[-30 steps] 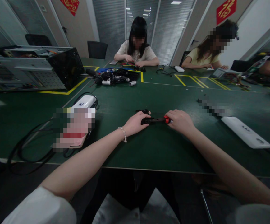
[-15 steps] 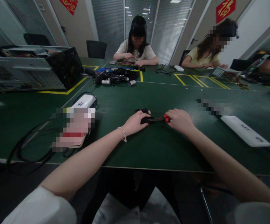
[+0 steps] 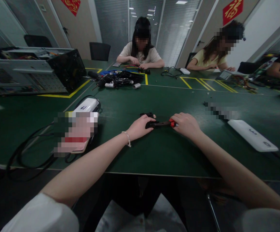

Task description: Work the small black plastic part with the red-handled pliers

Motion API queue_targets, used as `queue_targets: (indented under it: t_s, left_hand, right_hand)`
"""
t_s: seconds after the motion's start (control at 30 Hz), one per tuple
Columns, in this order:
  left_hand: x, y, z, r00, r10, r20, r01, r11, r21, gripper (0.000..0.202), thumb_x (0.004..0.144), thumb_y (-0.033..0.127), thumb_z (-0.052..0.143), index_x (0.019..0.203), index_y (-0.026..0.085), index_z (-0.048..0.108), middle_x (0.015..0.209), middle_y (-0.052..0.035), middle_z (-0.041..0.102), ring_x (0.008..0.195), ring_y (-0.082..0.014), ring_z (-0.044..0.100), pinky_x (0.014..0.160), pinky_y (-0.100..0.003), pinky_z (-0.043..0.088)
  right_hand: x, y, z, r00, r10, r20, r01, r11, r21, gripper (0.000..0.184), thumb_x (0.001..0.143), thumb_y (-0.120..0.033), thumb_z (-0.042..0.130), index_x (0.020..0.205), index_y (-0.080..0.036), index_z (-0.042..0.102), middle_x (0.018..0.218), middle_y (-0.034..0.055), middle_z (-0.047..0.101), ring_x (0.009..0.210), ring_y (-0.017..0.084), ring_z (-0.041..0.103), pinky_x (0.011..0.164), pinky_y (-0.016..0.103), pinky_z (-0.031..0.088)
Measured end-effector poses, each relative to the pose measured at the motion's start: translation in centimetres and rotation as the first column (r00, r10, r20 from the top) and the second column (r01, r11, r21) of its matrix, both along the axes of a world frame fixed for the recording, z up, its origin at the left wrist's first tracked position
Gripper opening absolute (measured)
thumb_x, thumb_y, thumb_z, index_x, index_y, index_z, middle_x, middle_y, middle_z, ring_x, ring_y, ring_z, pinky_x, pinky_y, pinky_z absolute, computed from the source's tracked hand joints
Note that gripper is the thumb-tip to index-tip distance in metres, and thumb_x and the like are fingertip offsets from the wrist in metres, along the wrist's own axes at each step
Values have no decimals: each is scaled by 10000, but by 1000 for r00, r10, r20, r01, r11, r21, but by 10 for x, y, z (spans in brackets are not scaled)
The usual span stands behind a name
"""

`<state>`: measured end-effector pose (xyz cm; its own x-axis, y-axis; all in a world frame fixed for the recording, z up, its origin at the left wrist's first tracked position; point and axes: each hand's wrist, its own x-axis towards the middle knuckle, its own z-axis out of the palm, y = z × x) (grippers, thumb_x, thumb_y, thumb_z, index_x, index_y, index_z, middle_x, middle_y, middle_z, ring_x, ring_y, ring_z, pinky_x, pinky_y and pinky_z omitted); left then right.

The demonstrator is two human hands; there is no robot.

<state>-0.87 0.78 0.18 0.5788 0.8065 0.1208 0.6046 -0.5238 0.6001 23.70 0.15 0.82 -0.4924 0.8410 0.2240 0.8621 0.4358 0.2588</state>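
When set against the views of the past second, found almost unchanged, apart from a slight drift of the camera. Listed by size: green table (image 3: pixel 130 158); computer case (image 3: pixel 50 72) with innards showing, well apart at far left; white device (image 3: pixel 252 135), beside the right forearm. Noted at centre: right hand (image 3: pixel 187 124) and left hand (image 3: pixel 140 126), held facing and low over the table. Clamped within the right fingers, by red handles: pliers (image 3: pixel 164 124), nearly level, nose pointing left. Pinched between left thumb and fingers: small black part (image 3: pixel 150 124), meeting that nose. Cannot tell whether bitten by the jaws or merely touched. Located just beyond the left fingers: black piece (image 3: pixel 147 114), pale at one end. Judged accordingly: steady hold, no visible progress at the black part.
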Motion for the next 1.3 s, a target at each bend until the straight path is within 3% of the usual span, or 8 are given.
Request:
queue_targets:
  t_s: [0.9, 1.3]
  left_hand:
    - [-1, 1, -3, 1000, -11, 9, 11, 1000, -9, 396, 821, 242, 598, 1212, 201, 557, 1185, -72, 527, 1024, -211, 567, 880, -353, 478]
    - [0, -2, 4, 1000, 0, -5, 0, 1000, -16, 384, 819, 217, 597, 1200, 186, 558, 1202, -80, 529, 1054, -219, 564, 909, -370, 469]
  right_hand:
    - [1, 0, 0, 1000, 2, -20, -2, 1000, 2, 195, 740, -198, 515, 883, -145, 638, 863, 97, 655, 751, 206, 534, 662, 314, 388]
    - [2, 1, -2, 1000, -5, -12, 5, 1000, -2, 177, 741, -202, 526, 877, -153, 629, 859, 82, 650, 763, 205, 536, 665, 310, 389]
